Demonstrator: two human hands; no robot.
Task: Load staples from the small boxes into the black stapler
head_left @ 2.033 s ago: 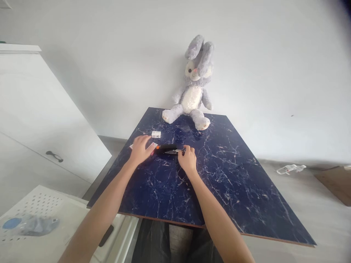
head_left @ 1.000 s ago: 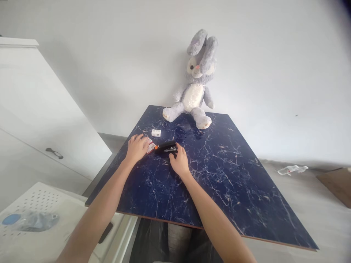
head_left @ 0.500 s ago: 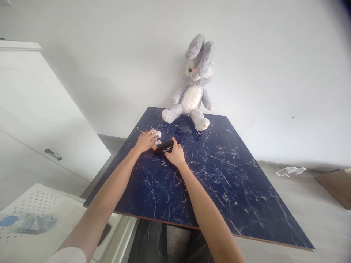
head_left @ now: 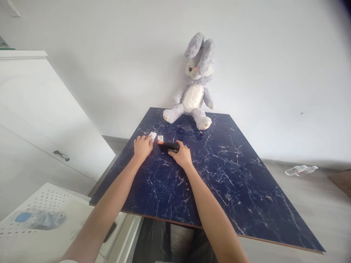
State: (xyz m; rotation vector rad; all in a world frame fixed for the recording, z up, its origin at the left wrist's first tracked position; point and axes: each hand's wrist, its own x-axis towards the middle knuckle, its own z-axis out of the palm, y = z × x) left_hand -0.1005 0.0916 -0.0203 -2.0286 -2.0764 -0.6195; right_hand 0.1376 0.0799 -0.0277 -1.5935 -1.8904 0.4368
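On the dark blue marbled table [head_left: 219,175], my right hand [head_left: 183,155] grips the rear end of a black stapler [head_left: 170,146], thumb and fingers around it. Its orange-marked front end points left. Touching that front end, or just behind it, is a small white piece with red marks [head_left: 160,138], perhaps a little box. My left hand [head_left: 142,149] is left of the stapler, apart from it. The fingers and thumb of that hand are at a small white box [head_left: 152,136]; part of their contact is hidden.
A grey plush rabbit [head_left: 193,98] sits at the table's far edge against the wall. White cabinets [head_left: 49,120] stand to the left. A perforated white surface with a plastic-wrapped item [head_left: 45,220] is at lower left. A clear plastic bottle [head_left: 298,170] lies on the floor, right.
My left hand has moved left, away from the stapler, and the small white box has shifted left with it. The stapler has moved slightly right, uncovering more of the white piece with red marks.
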